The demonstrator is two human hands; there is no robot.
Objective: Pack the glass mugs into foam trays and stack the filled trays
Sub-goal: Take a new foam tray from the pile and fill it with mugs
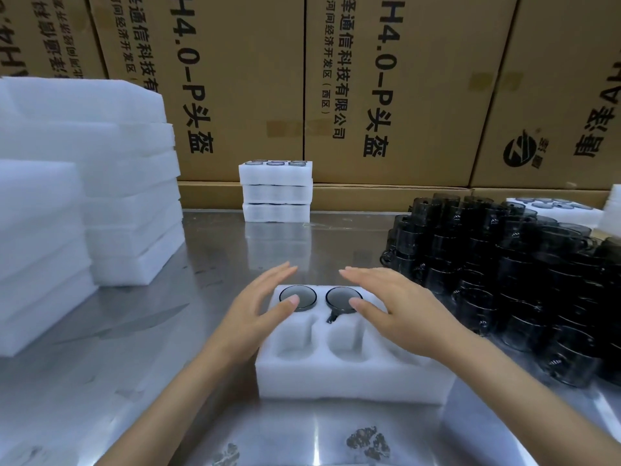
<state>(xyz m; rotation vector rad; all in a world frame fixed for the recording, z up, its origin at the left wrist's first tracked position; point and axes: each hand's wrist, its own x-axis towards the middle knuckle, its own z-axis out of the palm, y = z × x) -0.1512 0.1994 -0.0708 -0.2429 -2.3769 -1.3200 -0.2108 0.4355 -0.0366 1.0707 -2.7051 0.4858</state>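
Observation:
A white foam tray [349, 381] lies on the steel table in front of me. Its two far pockets each hold a dark glass mug, one on the left [297, 295] and one on the right [341, 297]; two near pockets in view are empty. My left hand [258, 307] hovers flat over the tray's left side, thumb over the left mug. My right hand [400, 311] spreads flat over the right side, thumb at the right mug's rim. Neither hand grips anything. A large heap of dark glass mugs [524, 280] is stacked at the right.
A stack of three filled trays [276, 191] stands at the table's far middle. Piles of empty foam trays [100, 196] tower at the left. Another filled tray [554, 210] lies behind the mug heap. Printed cardboard boxes [386, 89] wall off the back.

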